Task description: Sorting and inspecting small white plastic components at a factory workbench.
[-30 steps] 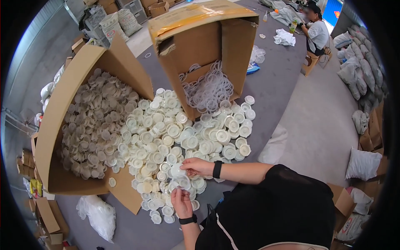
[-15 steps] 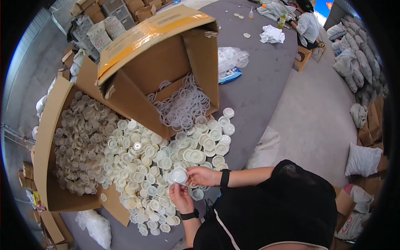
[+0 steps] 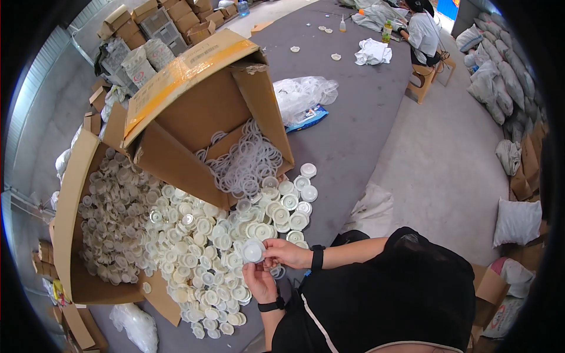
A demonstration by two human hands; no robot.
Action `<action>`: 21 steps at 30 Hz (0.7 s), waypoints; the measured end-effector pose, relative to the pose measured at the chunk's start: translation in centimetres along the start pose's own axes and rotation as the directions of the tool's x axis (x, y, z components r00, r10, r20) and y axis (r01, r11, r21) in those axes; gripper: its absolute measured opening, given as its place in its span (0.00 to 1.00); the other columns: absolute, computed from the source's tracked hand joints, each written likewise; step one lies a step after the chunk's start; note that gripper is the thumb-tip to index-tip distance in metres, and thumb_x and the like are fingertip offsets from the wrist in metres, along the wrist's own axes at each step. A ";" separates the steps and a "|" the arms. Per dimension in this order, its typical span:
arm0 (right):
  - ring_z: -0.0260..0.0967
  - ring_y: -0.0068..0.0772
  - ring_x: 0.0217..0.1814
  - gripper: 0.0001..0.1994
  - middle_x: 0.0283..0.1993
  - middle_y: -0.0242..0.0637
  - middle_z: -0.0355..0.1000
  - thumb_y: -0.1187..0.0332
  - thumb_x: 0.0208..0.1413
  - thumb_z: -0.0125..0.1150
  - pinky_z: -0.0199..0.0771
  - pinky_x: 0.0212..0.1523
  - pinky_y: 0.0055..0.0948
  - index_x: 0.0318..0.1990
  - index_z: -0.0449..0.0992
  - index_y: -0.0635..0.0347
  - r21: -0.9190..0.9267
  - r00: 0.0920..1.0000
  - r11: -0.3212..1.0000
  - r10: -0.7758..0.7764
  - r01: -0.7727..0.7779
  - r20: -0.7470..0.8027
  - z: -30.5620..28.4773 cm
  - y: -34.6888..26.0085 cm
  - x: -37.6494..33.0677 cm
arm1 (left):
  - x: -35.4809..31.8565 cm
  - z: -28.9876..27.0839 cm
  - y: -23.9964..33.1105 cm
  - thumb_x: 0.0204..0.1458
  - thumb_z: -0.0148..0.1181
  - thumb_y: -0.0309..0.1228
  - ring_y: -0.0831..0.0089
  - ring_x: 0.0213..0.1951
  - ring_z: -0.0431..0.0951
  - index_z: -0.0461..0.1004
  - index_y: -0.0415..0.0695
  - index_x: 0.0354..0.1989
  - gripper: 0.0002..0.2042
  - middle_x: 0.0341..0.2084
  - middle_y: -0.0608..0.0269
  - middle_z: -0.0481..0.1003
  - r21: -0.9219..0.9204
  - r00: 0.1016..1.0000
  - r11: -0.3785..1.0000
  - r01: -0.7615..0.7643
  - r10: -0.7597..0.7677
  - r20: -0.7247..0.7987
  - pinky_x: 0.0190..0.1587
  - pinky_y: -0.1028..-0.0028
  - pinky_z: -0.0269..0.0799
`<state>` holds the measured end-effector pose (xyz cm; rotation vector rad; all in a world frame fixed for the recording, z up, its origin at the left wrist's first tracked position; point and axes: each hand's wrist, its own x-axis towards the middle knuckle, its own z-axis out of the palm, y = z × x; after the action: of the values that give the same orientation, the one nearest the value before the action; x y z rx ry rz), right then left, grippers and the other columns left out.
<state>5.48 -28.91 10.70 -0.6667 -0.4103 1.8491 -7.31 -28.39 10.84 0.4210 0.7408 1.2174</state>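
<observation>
A round, translucent white plastic cap (image 3: 253,250) with a raised dome is held up in front of me between both hands. My right hand (image 3: 287,252) pinches its right edge with fingers closed. From below, my left hand (image 3: 261,282) grips the lower rim with its fingertips. Behind and left of the hands spreads a large heap of similar whitish caps (image 3: 197,259). Many more caps (image 3: 112,223) fill a cardboard box lying on its side at the left. A tipped carton (image 3: 176,147) beyond the heap contains a pile of clear plastic rings (image 3: 250,162).
The grey-covered table (image 3: 353,106) carries crumpled plastic bags (image 3: 306,97), a blue packet (image 3: 306,119) and a white cloth (image 3: 373,52). Another person (image 3: 422,36) sits at its far right end. Stacked sacks (image 3: 500,76) line the right side. A plastic bag (image 3: 134,326) lies near left.
My view has shifted, so the carton and table items appear farther left. Both hands keep hold of the cap, which has tilted slightly.
</observation>
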 end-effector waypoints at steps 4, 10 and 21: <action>0.60 0.19 0.22 0.07 0.24 0.30 0.64 0.67 0.51 0.45 0.57 0.23 0.17 0.32 0.66 0.60 0.082 0.999 0.996 -0.045 0.045 -0.007 0.2 0.0 -0.5 | -0.1 0.0 -0.1 0.45 0.51 0.31 0.71 0.35 0.69 0.66 0.40 0.36 0.11 0.33 0.61 0.70 -0.098 0.998 0.994 0.055 -0.055 0.005 0.37 0.73 0.64; 0.59 0.17 0.18 0.10 0.21 0.28 0.64 0.64 0.51 0.44 0.58 0.17 0.16 0.28 0.68 0.60 -0.001 0.998 0.999 -0.046 0.046 0.046 0.8 -0.6 -1.2 | -1.7 3.0 1.6 0.48 0.46 0.36 0.68 0.33 0.70 0.65 0.40 0.37 0.12 0.32 0.59 0.70 0.073 0.993 0.996 0.051 -0.059 0.107 0.33 0.70 0.68; 0.64 0.20 0.16 0.15 0.20 0.32 0.68 0.60 0.52 0.44 0.66 0.16 0.17 0.27 0.70 0.62 -0.173 0.929 0.943 0.314 -0.283 0.194 -0.5 -0.9 -1.3 | -0.6 -1.8 1.7 0.45 0.50 0.32 0.77 0.31 0.70 0.66 0.42 0.22 0.07 0.24 0.67 0.69 0.184 0.955 0.942 0.280 -0.293 0.048 0.33 0.77 0.64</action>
<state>6.77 -29.86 11.17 -0.6506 -0.6174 2.2115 -9.87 -28.62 10.86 0.4828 0.8169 0.8609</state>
